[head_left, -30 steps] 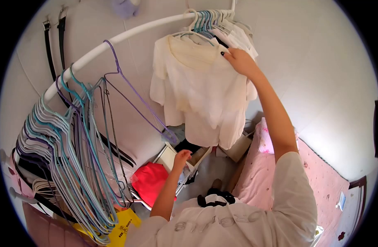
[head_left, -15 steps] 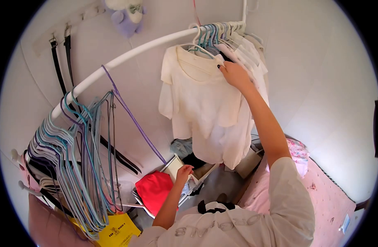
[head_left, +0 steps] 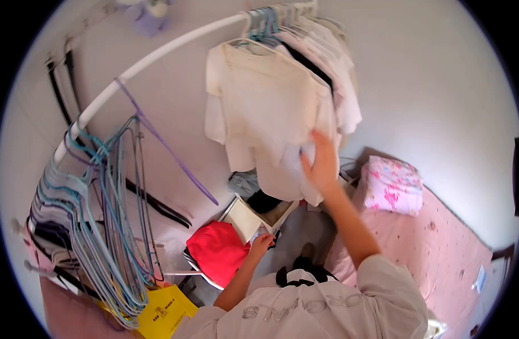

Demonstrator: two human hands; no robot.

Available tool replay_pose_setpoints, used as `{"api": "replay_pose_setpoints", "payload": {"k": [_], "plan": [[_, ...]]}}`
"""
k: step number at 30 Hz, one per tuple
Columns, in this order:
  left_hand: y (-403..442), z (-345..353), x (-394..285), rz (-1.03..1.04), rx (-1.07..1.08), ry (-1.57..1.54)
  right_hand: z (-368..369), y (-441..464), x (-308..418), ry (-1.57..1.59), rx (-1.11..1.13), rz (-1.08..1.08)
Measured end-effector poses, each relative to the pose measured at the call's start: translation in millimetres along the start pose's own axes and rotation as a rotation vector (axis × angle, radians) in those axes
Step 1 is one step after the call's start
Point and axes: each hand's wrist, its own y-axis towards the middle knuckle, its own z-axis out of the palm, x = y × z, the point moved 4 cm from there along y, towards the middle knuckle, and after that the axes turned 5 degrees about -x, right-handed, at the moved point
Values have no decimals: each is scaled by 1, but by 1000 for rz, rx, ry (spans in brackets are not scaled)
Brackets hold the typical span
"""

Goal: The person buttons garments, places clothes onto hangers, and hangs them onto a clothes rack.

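A cream short-sleeved top (head_left: 265, 96) hangs at the front of a row of clothes on a white rail (head_left: 158, 52). My right hand (head_left: 323, 164) is at its lower right side, slightly blurred, with thumb and fingers apart and holding nothing; whether it touches the cloth I cannot tell. Low in the middle, my left hand (head_left: 263, 243) has its fingers curled together, with nothing visible in them. It is nearest to a red cloth (head_left: 217, 251) and an open white box (head_left: 243, 217). Behind the cream top hang several light garments (head_left: 341, 85) and a black one (head_left: 307, 59).
Many bare hangers (head_left: 93, 226) crowd the rail's left end, and a purple hanger (head_left: 166, 144) hangs alone. Black belts (head_left: 59, 90) hang on the wall. A yellow bag (head_left: 166, 311) lies below. On the right is a pink bed (head_left: 406, 254) with a folded floral bundle (head_left: 392, 186).
My right hand has left the cream top's shoulder and moved down beside its lower part, its fingers now apart. My left hand has shifted slightly. The camera view has tilted downward.
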Motion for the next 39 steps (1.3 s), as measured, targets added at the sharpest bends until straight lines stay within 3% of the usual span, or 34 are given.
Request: {"api": "replay_pose_setpoints", "payload": {"k": [5,9,15,20,23,27,33,36,39], "plan": [[-18,40,37,2,255,61,-51,-207,14,-48,241,401],[-37,104,52,21,555,260,-134,-297,33,-129,275,748],[-101,229,49,121,1081,377,-246,-337,65,-461,66,996],[-171,287,18,318,1333,486,-303,-349,110,-638,-137,1103],[-204,298,-8,451,1416,557,-327,-354,133,-766,-190,1091],[-217,293,18,303,1459,448,-374,-370,149,-929,-319,1090],[-223,290,25,377,1491,473,-478,-387,140,-1535,-390,1112],[-216,293,24,336,1438,418,-516,-419,96,-1229,-663,1809],[-209,296,14,315,1415,359,-535,-437,69,-1208,-424,1928]]}}
